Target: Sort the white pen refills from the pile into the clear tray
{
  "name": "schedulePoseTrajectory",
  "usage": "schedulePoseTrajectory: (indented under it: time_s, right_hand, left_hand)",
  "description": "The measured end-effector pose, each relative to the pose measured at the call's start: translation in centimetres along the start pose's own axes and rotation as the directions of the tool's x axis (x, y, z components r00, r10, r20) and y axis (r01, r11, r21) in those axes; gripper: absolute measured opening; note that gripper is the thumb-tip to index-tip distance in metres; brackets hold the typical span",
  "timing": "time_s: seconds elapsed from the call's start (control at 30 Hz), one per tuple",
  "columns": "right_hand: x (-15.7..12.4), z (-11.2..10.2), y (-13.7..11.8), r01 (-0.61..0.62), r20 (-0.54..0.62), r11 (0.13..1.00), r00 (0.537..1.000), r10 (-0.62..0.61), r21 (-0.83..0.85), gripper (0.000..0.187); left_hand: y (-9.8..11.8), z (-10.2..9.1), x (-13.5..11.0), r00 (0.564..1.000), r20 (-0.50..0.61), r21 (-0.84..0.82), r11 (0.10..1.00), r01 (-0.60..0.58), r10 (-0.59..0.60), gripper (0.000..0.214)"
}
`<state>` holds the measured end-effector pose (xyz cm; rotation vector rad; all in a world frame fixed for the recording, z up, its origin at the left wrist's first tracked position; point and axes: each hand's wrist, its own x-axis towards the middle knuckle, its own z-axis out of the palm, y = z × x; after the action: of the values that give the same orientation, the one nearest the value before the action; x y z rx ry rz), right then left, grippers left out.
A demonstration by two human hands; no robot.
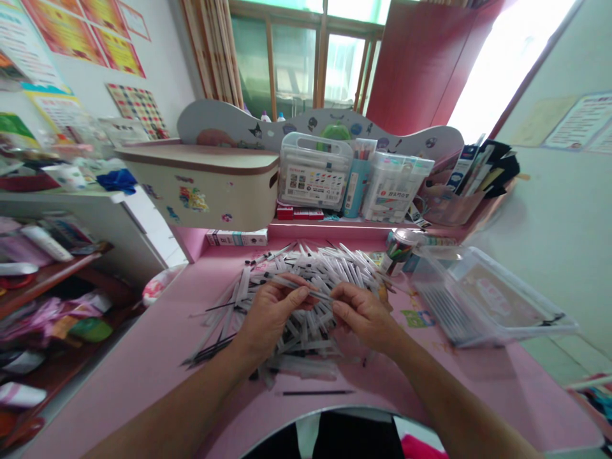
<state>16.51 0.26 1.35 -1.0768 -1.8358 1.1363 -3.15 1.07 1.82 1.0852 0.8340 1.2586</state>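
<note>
My left hand [272, 312] and my right hand [366, 319] meet over the middle of the desk, each pinching one part of a slim pen [321, 295]. It lies almost level between my fingertips, its clear barrel running from one hand to the other. Beneath and behind them spreads a big heap of clear and white pen barrels [344, 264]. Dark pen refills [210, 350] lie in a bunch to the left of the heap. One single refill [318, 393] rests near the desk's front edge. My fingers hide part of the pen.
A clear plastic box [516, 330] stands at the right, with pens lined up inside. Behind the heap is a jar [400, 245]. A shelf above holds a beige bin [210, 191], marker cases [313, 175] and a pen holder [454, 207]. The pink desk [129, 376] has a curved front edge.
</note>
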Motion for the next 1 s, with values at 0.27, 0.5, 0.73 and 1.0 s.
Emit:
schedulePoseTrajectory:
  time_s: [0.27,0.5,0.73,1.0]
  right_hand:
    - [0.1,0.2,-2.4,0.053,0.042,0.983,0.998,-0.046,-0.175,0.015]
    - [-2.7,-5.8,-6.8,0.076,-0.293,0.986,0.949,-0.118,-0.149,0.009]
    - [-5.9,-17.1,-9.2,-0.030,-0.581,0.976,0.807,-0.105,-0.217,0.017]
    - [-5.9,-24.1,-4.4,-0.542,-0.597,0.761,0.758,0.262,-0.355,0.026]
  left_hand:
    - [0.2,0.1,-0.3,0.998,0.037,0.152,0.987,-0.059,0.054,0.019]
    - [0.1,-0.3,0.1,0.994,-0.001,0.071,0.991,-0.112,0.112,0.028]
    - [-0.1,-0.5,0.2,0.992,-0.026,0.108,0.987,-0.118,0.122,0.026]
    - [-0.1,-0.9,0.4,0.992,-0.022,0.111,0.987,-0.119,0.122,0.023]
